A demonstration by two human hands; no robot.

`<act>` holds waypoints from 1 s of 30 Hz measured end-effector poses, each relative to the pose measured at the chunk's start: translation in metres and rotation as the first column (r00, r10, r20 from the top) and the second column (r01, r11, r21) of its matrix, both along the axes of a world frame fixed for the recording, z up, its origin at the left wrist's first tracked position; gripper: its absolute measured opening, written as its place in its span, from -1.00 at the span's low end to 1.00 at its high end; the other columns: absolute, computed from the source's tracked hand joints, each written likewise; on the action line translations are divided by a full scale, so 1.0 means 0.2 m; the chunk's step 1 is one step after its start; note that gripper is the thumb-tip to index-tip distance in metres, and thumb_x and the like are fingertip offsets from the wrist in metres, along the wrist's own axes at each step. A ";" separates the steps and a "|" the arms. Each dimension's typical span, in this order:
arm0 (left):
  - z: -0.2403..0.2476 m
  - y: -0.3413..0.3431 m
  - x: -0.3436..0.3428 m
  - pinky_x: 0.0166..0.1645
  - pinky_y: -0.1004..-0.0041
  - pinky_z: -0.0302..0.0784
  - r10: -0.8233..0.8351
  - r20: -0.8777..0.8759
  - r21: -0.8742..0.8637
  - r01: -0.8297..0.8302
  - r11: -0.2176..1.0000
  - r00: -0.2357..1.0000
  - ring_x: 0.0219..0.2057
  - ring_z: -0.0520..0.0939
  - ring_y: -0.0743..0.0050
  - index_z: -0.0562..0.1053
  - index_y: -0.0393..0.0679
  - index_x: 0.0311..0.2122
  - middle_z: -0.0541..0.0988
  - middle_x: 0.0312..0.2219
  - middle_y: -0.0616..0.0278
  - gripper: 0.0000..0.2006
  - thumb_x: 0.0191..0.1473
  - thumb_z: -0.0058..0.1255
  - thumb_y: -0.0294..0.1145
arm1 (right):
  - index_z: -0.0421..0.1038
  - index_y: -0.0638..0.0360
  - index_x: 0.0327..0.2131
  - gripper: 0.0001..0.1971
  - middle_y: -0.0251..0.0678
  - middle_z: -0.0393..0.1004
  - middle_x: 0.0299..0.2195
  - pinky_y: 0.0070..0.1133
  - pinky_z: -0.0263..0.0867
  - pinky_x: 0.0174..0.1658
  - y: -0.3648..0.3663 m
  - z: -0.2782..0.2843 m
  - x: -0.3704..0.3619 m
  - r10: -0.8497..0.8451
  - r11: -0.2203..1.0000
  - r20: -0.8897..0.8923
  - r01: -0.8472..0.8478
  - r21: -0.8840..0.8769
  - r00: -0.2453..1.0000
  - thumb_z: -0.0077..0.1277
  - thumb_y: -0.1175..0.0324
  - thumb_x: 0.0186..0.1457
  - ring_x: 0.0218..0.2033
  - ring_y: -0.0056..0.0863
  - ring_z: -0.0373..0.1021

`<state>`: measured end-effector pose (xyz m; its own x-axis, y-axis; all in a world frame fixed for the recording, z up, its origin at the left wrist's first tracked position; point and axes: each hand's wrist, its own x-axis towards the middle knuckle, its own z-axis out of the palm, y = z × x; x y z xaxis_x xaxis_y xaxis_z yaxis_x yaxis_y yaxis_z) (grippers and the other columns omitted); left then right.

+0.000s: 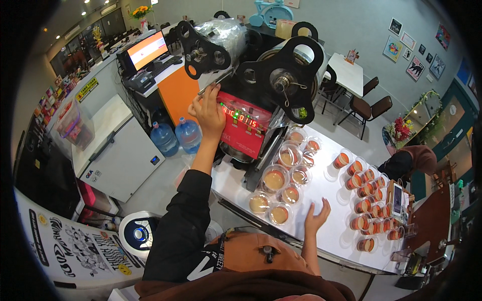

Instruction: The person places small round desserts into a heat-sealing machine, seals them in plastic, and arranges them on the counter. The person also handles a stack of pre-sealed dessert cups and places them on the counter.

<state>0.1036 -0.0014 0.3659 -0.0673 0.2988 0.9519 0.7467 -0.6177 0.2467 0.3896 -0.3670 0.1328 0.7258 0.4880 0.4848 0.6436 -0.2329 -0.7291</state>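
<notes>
A cup sealing machine with a red control panel (pixel 243 125) and lit digits stands at the table's left end. Two black three-lobed reel holders (pixel 288 80) sit on top of it, carrying film rolls. My left hand (pixel 207 111) lies at the panel's left edge, fingers stretched out, their tips by a thin metal rod (pixel 215 83). Over the white table, my right hand (pixel 317 215) is open and holds nothing, thumb apart from the fingers. Between it and the machine stands a cluster of clear plastic cups (pixel 275 179) with beige and reddish contents.
Several cups of orange-red drink (pixel 364 205) stand in rows on the white table (pixel 321 175)'s right side, near a tablet (pixel 397 200). A person (pixel 414 163) bends beyond them. To the left are blue water jugs (pixel 164 139), a chest freezer (pixel 118 158) and a monitor (pixel 146 51).
</notes>
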 end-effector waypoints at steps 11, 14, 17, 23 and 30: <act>0.00 -0.01 0.00 0.16 0.19 0.06 0.021 -0.028 -0.039 -0.022 0.999 0.999 0.10 0.43 0.17 0.49 0.08 0.18 0.53 0.21 0.31 -0.38 -0.06 -0.04 -0.58 | 0.53 0.10 0.07 -0.50 0.03 0.42 0.10 -0.27 0.35 0.13 0.37 0.42 -0.41 0.542 0.838 0.062 -0.545 0.033 0.838 0.34 0.45 -0.01 0.08 -0.04 0.41; -0.01 0.00 0.00 0.15 0.19 0.06 0.017 -0.023 -0.038 -0.018 0.999 1.000 0.10 0.42 0.17 0.50 0.08 0.18 0.53 0.21 0.32 -0.38 -0.06 -0.05 -0.58 | 0.56 0.09 0.04 -0.54 0.04 0.44 0.10 -0.29 0.36 0.13 0.41 0.38 -0.40 0.523 0.850 0.073 -0.526 0.017 0.849 0.32 0.47 0.00 0.07 -0.04 0.44; -0.01 0.00 0.00 0.15 0.18 0.06 0.016 -0.021 -0.029 -0.017 0.999 1.000 0.10 0.43 0.17 0.50 0.08 0.18 0.53 0.21 0.32 -0.39 -0.06 -0.05 -0.58 | 0.58 0.10 0.01 -0.56 0.03 0.45 0.10 -0.30 0.37 0.13 0.42 0.39 -0.41 0.514 0.856 0.037 -0.516 0.045 0.857 0.32 0.49 -0.01 0.08 -0.03 0.46; 0.00 0.00 -0.01 0.14 0.19 0.06 0.019 -0.023 -0.033 -0.019 0.999 1.000 0.09 0.43 0.18 0.50 0.07 0.16 0.54 0.20 0.33 -0.40 -0.06 -0.06 -0.58 | 0.61 0.11 -0.03 -0.58 0.00 0.49 0.09 -0.32 0.38 0.16 0.42 0.42 -0.41 0.485 0.873 -0.012 -0.484 0.067 0.874 0.34 0.53 -0.04 0.12 -0.04 0.46; 0.00 0.01 0.00 0.12 0.20 0.05 0.005 -0.019 -0.024 -0.006 1.000 1.000 0.09 0.44 0.21 0.51 0.06 0.15 0.55 0.18 0.33 -0.42 -0.05 -0.06 -0.57 | 0.62 0.13 -0.04 -0.59 -0.01 0.50 0.10 -0.33 0.37 0.17 0.40 0.41 -0.41 0.467 0.882 -0.006 -0.466 0.079 0.884 0.32 0.55 -0.05 0.13 -0.06 0.46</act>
